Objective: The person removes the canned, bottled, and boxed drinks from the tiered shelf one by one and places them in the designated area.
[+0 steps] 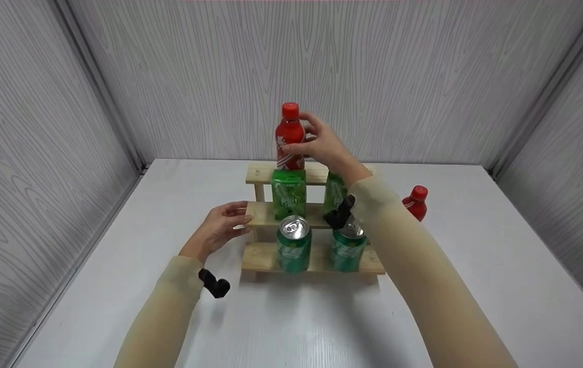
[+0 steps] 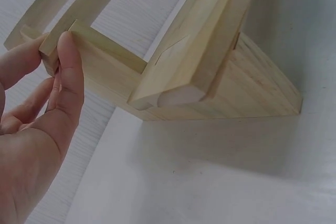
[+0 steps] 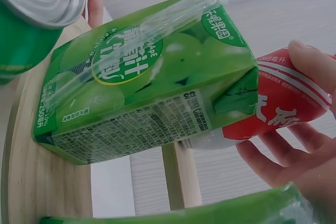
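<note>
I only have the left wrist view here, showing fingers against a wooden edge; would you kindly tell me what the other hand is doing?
Observer: The right hand grips a red bottle standing on the top step of the wooden rack.
Operator: Thank you. What else sits on that rack?
Observer: Two green juice cartons, the left one in plain sight, stand on the middle step, and two green cans stand on the bottom step.
Operator: And where exactly does the left hand touch it?
Observer: The left hand holds the left end of the middle step, with its thumb laid over the end of the board.
Operator: Anything off the rack?
Observer: A second red bottle stands on the white table, to the right of the rack.
</note>
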Demonstrator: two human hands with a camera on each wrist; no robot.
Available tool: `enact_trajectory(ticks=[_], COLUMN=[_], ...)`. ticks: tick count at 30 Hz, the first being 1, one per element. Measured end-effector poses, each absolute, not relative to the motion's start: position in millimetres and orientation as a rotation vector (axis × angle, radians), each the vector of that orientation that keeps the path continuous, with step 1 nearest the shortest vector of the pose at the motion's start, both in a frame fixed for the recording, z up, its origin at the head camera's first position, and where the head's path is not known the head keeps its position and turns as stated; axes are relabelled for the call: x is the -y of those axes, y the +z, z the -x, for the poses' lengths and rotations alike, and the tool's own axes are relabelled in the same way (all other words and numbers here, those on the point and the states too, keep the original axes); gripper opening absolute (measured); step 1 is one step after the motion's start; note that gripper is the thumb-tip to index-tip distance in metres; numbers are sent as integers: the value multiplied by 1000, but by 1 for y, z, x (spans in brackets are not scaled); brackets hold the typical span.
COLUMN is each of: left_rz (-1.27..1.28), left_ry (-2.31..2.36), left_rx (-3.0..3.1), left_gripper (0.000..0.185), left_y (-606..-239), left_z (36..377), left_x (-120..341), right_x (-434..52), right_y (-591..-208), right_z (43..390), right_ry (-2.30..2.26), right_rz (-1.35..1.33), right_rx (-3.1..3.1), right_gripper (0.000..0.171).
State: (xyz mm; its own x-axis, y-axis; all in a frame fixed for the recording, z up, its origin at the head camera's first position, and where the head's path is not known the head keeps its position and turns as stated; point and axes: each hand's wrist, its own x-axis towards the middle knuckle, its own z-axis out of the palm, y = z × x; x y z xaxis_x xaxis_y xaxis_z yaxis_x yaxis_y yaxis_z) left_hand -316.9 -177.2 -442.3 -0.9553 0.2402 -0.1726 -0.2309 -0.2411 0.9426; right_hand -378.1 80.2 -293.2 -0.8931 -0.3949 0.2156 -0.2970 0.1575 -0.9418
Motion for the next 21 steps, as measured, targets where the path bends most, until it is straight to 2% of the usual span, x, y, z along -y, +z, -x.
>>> enact_trajectory(ticks=[21], left_rz=[14], left_ry=[2294], left_rx=[-1676], left_gripper=[59], left_y=[-445], left_z=[318], left_x=[172], right_x=[-124], right_y=[-275], right_z=[368], right_ry=[-1921], right_rz=[737], right_rx=[-2419], right_gripper=[77])
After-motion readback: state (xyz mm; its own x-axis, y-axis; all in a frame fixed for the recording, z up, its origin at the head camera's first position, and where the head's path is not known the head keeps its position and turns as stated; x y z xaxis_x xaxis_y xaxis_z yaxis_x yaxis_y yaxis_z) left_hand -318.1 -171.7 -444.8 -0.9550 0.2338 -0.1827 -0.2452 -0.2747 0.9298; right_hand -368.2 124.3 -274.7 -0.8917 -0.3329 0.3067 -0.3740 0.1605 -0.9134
